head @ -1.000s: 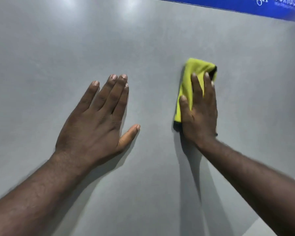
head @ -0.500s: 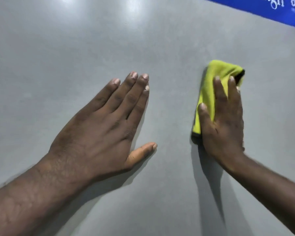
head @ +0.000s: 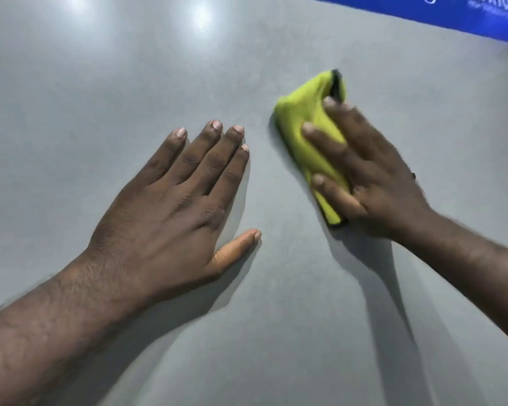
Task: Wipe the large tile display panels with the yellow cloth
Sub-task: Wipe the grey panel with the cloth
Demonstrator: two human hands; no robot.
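The yellow cloth (head: 301, 112) is pressed flat against the grey tile panel (head: 100, 83) by the right hand (head: 376, 183). Its fingers (head: 326, 142) are laid nearly straight and slightly spread over the cloth rather than curled round it, and the thumb (head: 332, 191) is rested along the cloth's lower part. The cloth is folded into a thick pad and tilted so that its upper end points up and to the right; a dark edge is shown at that end, just beyond the fingertips. The right hand is slightly blurred. To the left of the cloth, near it but apart, the left hand (head: 170, 206) is spread flat on the same panel, palm down, with fingers straight and close together and the thumb held out to the side; nothing is held by it. Shadows of both forearms are cast on the panel below the hands. Two bright light reflections (head: 201, 14) are seen on the glossy surface at the top. A blue strip (head: 452, 19) with white lettering, too blurred to be read, is set along the panel's upper right edge.
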